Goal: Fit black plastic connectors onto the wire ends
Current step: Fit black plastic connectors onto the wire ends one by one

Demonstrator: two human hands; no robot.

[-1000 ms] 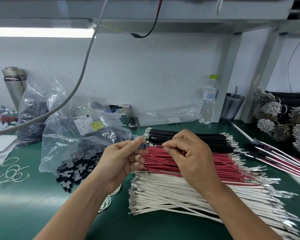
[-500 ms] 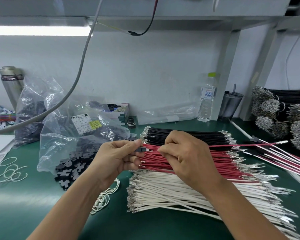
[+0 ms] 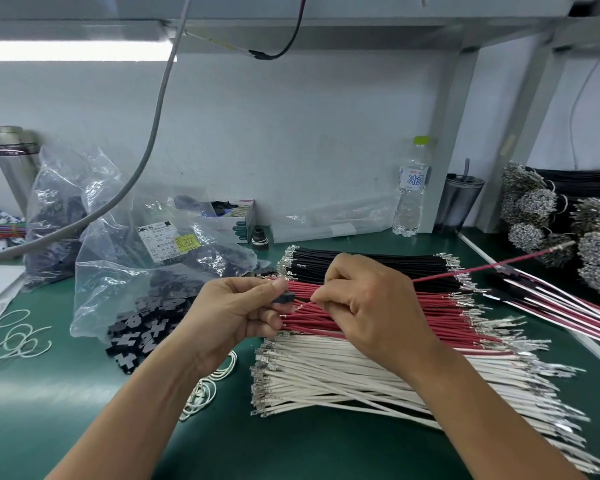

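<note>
The left hand pinches a small black plastic connector between thumb and fingers. Just right of the connector, the right hand pinches a single red wire whose near end points at it; whether it touches cannot be told. Beneath the connector lie flat rows of black wires, red wires and white wires on the green bench mat. Left of it sits a clear plastic bag of black connectors.
</note>
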